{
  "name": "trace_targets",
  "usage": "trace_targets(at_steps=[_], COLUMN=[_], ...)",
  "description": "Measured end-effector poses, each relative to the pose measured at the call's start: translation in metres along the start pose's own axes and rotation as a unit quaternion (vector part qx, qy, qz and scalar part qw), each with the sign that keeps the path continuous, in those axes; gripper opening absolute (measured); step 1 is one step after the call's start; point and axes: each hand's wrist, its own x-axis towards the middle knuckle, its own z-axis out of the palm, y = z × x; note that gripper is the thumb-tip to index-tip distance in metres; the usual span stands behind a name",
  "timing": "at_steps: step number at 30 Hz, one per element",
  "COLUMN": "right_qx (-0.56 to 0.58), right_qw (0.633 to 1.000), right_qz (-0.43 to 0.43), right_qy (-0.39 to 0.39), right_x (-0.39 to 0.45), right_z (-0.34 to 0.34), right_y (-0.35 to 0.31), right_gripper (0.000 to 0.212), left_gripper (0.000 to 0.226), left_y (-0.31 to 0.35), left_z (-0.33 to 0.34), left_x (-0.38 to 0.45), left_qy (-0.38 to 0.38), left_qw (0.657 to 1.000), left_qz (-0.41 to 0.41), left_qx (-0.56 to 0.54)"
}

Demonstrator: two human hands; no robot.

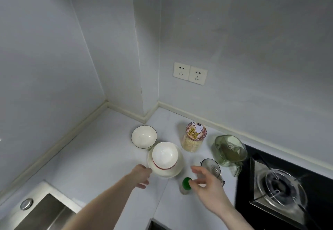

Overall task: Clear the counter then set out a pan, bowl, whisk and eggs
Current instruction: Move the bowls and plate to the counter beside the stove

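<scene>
Two bare forearms enter from the bottom edge, nearest the camera. Left hand [142, 176]: fingers loosely curled at the near rim of the wide white plate [178, 166], apparently touching it; no closed grip seen. Right hand [207, 181]: fingers spread wide, holding nothing, hovering over the small clear bottle with a green cap [186, 184] and just beside the smoky glass cup [212, 168].

White red-banded bowl [164, 155] sits on the plate; a second white dark-rimmed bowl [143, 136] stands just behind on the pale surface [100, 157]. Beyond: cartoon-lidded clear jar [194, 138], green translucent lidded container [230, 149], steel sink [45, 211] left, black gas hob [281, 190] right.

Judgement: clearing stage; pan, whisk, eggs not in view. Ceramic stack is rigid, glazed, breakable, fairly heavy; lift by the plate rim with support underneath, kept level so the bowl stays put. Bottle light; grip around the body.
</scene>
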Motion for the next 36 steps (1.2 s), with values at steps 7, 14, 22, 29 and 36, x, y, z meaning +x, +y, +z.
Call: trace_targets(at_steps=[7, 14, 22, 29, 36], right_qx=[0.015, 0.018, 0.016, 0.003, 0.021], right_qw=[0.999, 0.997, 0.989, 0.968, 0.961], right_qz=[0.027, 0.054, 0.121, 0.197, 0.234], right_qy=[0.037, 0.046, -0.081, -0.154, -0.145], right_x=[-0.012, -0.034, -0.049, -0.036, -0.012], right_z=[0.008, 0.018, 0.050, 0.091, 0.116], right_y=[-0.003, 0.010, 0.033, 0.046, 0.041], right_gripper=[0.032, 0.028, 0.016, 0.026, 0.041], left_gripper=[0.024, 0.020, 0.022, 0.025, 0.031], left_y=[0.008, 0.008, -0.043, -0.091, -0.099], left_z=[0.026, 0.032, 0.027, 0.021, -0.022], left_x=[0.016, 0.010, -0.020, -0.050, -0.056], left_qy=[0.021, 0.043, 0.043, 0.011, -0.064], left_qw=[0.999, 0.999, 0.999, 0.998, 0.985], left_qz=[0.013, -0.005, -0.021, -0.065, -0.048], left_qx=[0.042, 0.015, 0.012, -0.020, 0.155])
